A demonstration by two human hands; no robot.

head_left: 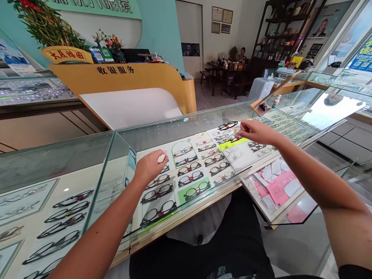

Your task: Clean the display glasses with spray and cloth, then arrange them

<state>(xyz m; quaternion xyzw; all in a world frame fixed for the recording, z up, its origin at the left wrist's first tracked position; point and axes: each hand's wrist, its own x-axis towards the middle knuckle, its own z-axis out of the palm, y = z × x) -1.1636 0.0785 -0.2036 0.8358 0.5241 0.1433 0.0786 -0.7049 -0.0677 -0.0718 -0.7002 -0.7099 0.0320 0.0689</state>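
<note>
My left hand (150, 167) is closed around a small white piece (161, 158), perhaps folded tissue or cloth, over the left part of the glass display counter (171, 133). My right hand (255, 131) is stretched out to the right with its fingers curled in. A dark-framed pair of eyeglasses (228, 125) is right at its fingertips and seems held by one side; the fingers hide the exact grip. Beneath both hands, rows of eyeglasses (190, 177) lie on white and green display cards, several with small red tags.
An open drawer (271, 223) with pink and white papers (280, 190) juts out at my right. A wooden-framed mirror (274, 91) and a small spray bottle (276, 102) stand on the counter. Behind it is a yellow cashier desk (186, 91); a person (242, 56) sits at a far table.
</note>
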